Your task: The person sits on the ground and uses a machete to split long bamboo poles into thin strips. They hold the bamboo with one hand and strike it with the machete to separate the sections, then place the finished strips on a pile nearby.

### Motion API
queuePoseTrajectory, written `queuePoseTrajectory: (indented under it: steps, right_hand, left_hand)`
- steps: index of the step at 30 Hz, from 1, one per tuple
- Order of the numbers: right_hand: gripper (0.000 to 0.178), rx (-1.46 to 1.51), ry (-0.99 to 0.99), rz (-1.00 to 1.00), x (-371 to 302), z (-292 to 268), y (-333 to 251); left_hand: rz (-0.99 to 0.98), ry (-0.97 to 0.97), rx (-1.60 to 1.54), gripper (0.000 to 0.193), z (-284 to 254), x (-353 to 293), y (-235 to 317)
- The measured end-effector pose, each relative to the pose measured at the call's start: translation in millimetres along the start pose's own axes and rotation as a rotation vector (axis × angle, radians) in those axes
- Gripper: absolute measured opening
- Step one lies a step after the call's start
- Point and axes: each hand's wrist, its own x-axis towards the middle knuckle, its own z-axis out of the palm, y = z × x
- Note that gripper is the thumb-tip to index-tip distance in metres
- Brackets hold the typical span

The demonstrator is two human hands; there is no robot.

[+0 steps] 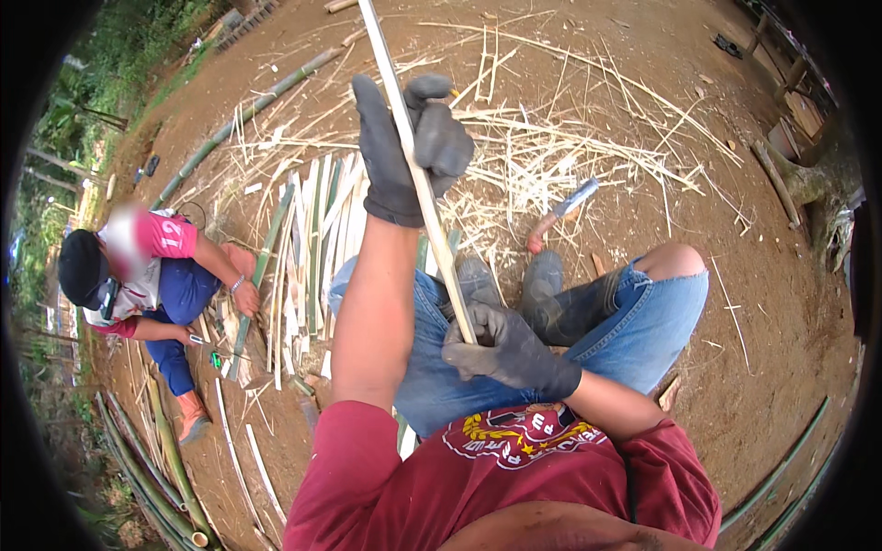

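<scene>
A long, pale bamboo strip slants across the middle of the head view, running past the upper edge. My left hand, in a dark glove, holds it partway up, with the thumb raised on one side and the fingers curled on the other. My gloved right hand pinches the strip's lower end above my lap. Beyond my boots lies a knife with a brownish handle and a grey blade, touched by neither hand.
Cut bamboo strips lie side by side left of my legs. Shavings litter the soil ahead. At left a crouching person handles a green bamboo piece. Bamboo poles lie at lower left, another pole farther off.
</scene>
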Motion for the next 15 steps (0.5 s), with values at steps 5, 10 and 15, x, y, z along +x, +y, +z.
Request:
queuePoseTrajectory:
  steps: [5, 10, 15]
  right_hand:
    - [0.045, -0.895, 0.633, -0.299, -3.7, -9.9, 8.5]
    - [0.048, -1.060, 0.711, -0.296, -3.6, -36.6, 17.2]
    - [0.047, -1.184, 0.751, -0.263, 3.0, -51.3, 32.9]
  left_hand:
    - [0.043, 0.519, 0.646, 0.085, 33.1, 3.9, 1.2]
    - [0.027, 0.476, 0.663, 0.088, 34.9, 3.7, -0.7]
    - [0.032, 0.414, 0.611, 0.087, 26.9, 4.4, -1.9]
